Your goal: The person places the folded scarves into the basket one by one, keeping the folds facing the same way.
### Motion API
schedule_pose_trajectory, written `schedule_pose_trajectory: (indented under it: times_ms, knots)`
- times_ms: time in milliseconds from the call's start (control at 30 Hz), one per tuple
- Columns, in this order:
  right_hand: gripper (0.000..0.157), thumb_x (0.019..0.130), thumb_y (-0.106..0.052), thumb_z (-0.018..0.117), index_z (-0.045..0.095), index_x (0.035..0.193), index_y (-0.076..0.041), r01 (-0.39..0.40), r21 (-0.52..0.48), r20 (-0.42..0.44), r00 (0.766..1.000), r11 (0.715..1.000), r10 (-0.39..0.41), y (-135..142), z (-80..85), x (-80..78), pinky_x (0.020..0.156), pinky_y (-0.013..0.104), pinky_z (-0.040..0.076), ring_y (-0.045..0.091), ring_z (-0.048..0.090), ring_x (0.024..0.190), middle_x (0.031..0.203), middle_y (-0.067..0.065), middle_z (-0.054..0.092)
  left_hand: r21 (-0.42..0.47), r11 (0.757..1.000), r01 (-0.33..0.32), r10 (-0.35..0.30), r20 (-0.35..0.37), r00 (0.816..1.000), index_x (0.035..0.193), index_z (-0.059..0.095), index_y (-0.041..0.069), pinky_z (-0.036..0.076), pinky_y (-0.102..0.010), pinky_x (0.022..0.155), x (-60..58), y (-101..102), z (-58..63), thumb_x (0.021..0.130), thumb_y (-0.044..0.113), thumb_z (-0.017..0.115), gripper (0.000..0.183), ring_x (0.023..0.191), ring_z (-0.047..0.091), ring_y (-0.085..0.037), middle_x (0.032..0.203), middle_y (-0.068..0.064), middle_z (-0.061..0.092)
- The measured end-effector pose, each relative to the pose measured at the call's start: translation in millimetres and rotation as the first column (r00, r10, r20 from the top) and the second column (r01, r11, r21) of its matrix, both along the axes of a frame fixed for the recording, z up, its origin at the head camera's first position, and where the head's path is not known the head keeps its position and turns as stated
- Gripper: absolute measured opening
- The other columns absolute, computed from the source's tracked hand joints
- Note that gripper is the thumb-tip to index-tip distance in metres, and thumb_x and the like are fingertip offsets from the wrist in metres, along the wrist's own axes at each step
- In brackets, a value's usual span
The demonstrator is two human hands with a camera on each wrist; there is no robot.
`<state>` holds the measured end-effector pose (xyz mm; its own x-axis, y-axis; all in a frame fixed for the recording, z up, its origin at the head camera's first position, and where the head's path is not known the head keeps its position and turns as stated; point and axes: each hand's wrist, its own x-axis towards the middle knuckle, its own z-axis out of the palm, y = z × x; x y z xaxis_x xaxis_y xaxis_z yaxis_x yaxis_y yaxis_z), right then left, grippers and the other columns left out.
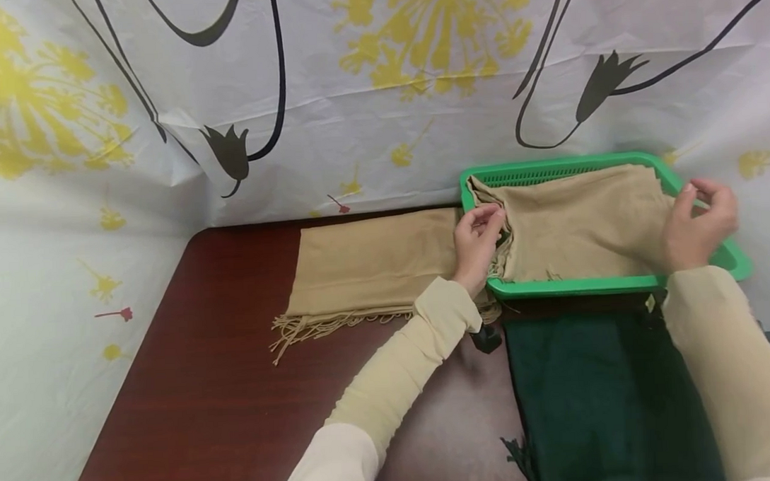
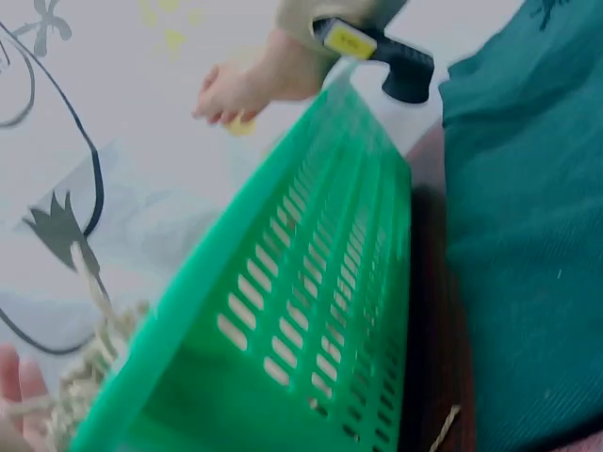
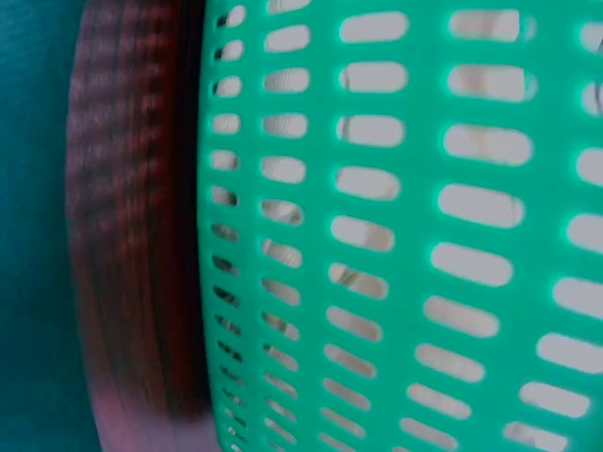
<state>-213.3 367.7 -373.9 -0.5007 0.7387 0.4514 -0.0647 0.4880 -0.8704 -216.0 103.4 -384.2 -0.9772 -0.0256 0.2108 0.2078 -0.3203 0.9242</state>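
Observation:
A folded tan shawl (image 1: pixel 582 223) lies in a green plastic basket (image 1: pixel 578 287), its fringe bunched at the basket's left end. My left hand (image 1: pixel 477 244) is at that end, pinching the shawl's edge between thumb and fingers. Its fingertips (image 2: pixel 28 391) show beside the pale fringe (image 2: pixel 94 377) in the left wrist view. Over the basket's right end is my right hand (image 1: pixel 703 222), fingers loosely curled with nothing between them. In the left wrist view this right hand (image 2: pixel 250 92) appears above the rim. The right wrist view shows only the basket's slotted side (image 3: pixel 396 226).
A second folded tan shawl (image 1: pixel 373 262) with fringe lies left of the basket on the reddish-brown table (image 1: pixel 237 387). Dark green fringed cloth (image 1: pixel 607 395) is spread in front of the basket. Behind stands a white wall covering (image 1: pixel 381 134) with printed flowers.

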Motion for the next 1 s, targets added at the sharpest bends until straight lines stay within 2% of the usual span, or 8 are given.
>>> schedule_pose_trajectory:
  times_ms: [200,333,533,667,767,867,933,1000]
  knots:
    - [0.018,0.089,-0.02,0.051,0.061,0.102,-0.014,-0.102,-0.06,-0.035,0.994,0.993,0.1,-10,8.3,11.9,0.081,0.018,0.037,0.0,0.049,0.091,0.093,-0.012,0.051,-0.025,0.996,-0.084,0.083,-0.035,0.996,0.1,0.059,0.002,0.042,-0.024,0.075,17.2,-3,4.1,0.085,0.02,0.059,0.023,0.077,0.052,-0.003,0.086,0.006,0.055]
    - [0.02,0.089,-0.016,0.05,0.06,0.105,-0.011,-0.162,-0.069,-0.087,0.984,0.984,0.155,-19,12.0,27.3,0.081,0.02,0.038,0.006,0.051,0.095,0.098,-0.008,0.053,0.002,0.995,-0.096,0.096,-0.026,0.995,0.1,0.058,0.003,0.043,-0.023,0.07,30.8,-6,5.6,0.085,0.018,0.059,0.021,0.077,0.051,-0.005,0.083,0.008,0.052]
    - [0.022,0.091,-0.018,0.048,0.058,0.109,-0.01,-0.149,0.041,-0.108,0.982,0.988,0.153,-31,17.6,52.7,0.083,0.02,0.037,0.005,0.047,0.098,0.1,-0.014,0.05,0.051,0.998,-0.031,0.031,-0.003,1.0,0.103,0.054,-0.003,0.04,-0.021,0.069,55.2,-12,7.2,0.086,0.009,0.056,0.021,0.078,0.048,-0.008,0.083,0.006,0.049]
    - [0.023,0.09,-0.013,0.048,0.058,0.11,-0.007,-0.16,0.057,-0.133,0.977,0.985,0.166,-34,24.9,70.2,0.086,0.02,0.035,0.007,0.048,0.1,0.102,-0.012,0.051,0.072,0.997,0.022,-0.023,0.019,1.0,0.108,0.05,-0.005,0.038,-0.021,0.069,69.4,-16,10.4,0.087,0.007,0.054,0.025,0.081,0.047,-0.01,0.087,0.004,0.047]
    - [0.026,0.09,-0.01,0.046,0.054,0.115,-0.009,-0.171,0.022,-0.078,0.982,0.985,0.172,-35,29.4,85.5,0.09,0.02,0.032,0.008,0.046,0.105,0.108,-0.009,0.051,0.083,0.995,0.048,-0.05,0.028,0.998,0.109,0.049,-0.004,0.037,-0.02,0.07,80.5,-20,12.5,0.087,0.008,0.054,0.025,0.083,0.046,-0.009,0.091,0.0,0.048]
    - [0.029,0.092,-0.012,0.043,0.049,0.12,-0.015,-0.16,-0.065,0.042,0.986,0.985,0.163,-32,31.2,100.0,0.093,0.02,0.029,0.008,0.042,0.111,0.116,-0.009,0.049,0.081,0.995,0.064,-0.067,0.038,0.997,0.109,0.048,-0.004,0.037,-0.02,0.069,91.9,-24,10.7,0.086,0.007,0.055,0.026,0.084,0.045,-0.01,0.094,-0.004,0.047]
    - [0.032,0.093,-0.014,0.042,0.046,0.124,-0.019,-0.137,-0.115,0.141,0.978,0.984,0.153,-27,30.9,109.6,0.097,0.02,0.025,0.007,0.039,0.115,0.122,-0.008,0.046,0.07,0.994,0.083,-0.087,0.056,0.995,0.109,0.048,-0.005,0.038,-0.021,0.07,99.1,-26,7.5,0.085,0.006,0.056,0.027,0.085,0.044,-0.011,0.096,-0.005,0.046]
    - [0.035,0.094,-0.018,0.04,0.042,0.128,-0.025,-0.103,-0.128,0.254,0.958,0.986,0.133,-22,29.5,118.8,0.101,0.021,0.02,0.004,0.033,0.12,0.129,-0.009,0.042,0.056,0.993,0.104,-0.108,0.094,0.99,0.11,0.048,-0.003,0.038,-0.023,0.071,105.0,-28,3.1,0.084,0.006,0.057,0.029,0.085,0.043,-0.011,0.096,-0.005,0.045]
